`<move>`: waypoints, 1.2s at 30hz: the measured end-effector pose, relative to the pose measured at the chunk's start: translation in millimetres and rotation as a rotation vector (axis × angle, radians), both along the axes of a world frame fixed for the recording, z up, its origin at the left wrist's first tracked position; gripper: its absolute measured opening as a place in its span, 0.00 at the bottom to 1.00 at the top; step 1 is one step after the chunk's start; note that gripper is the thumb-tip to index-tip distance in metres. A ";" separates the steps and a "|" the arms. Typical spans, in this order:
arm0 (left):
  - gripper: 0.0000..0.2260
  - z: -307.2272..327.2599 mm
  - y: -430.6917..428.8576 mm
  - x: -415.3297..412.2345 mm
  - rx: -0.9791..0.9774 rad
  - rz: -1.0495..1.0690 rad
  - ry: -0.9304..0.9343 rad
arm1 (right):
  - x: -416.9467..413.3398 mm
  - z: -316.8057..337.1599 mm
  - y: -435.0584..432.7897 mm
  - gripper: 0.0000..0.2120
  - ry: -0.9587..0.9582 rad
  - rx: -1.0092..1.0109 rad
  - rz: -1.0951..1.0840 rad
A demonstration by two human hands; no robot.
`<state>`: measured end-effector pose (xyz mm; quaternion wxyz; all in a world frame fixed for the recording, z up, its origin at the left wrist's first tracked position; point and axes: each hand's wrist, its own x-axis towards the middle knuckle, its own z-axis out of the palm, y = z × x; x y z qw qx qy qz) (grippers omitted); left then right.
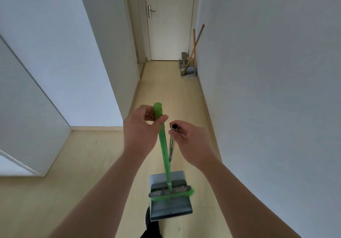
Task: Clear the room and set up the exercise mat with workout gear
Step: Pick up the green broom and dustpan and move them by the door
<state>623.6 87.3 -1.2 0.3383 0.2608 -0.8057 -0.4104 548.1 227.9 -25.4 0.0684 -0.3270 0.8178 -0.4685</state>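
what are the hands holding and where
Left hand grips the green broom near its handle top; right hand pinches the dustpan handle at its top end.

Hands: two, left hand (140,127) and right hand (190,140). Brooms: one broom (163,151), far from the door (169,25). Dustpans: two; first dustpan (170,207) far from the door, second dustpan (190,72) just right of it. Two wooden handles (194,42) (199,36), right of the door.

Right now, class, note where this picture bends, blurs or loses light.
Head view: the wide lens bows the walls and stretches the forearms; light is soft and even, without glare; the broom bristles smear slightly; the far tools by the door look soft.
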 end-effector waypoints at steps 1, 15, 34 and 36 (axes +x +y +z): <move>0.09 -3.0 -18.5 -21.1 0.006 -0.009 0.006 | -20.3 -2.2 -18.3 0.09 0.000 0.005 -0.006; 0.09 3.1 -213.0 -256.0 0.001 -0.125 0.001 | -236.6 9.6 -192.7 0.10 -0.016 0.021 -0.143; 0.09 5.5 -400.6 -595.4 0.021 -0.073 -0.103 | -598.9 2.0 -385.6 0.12 -0.035 0.043 -0.081; 0.09 4.0 -420.2 -627.9 0.033 -0.077 -0.099 | -630.3 1.1 -406.6 0.12 -0.037 0.059 -0.067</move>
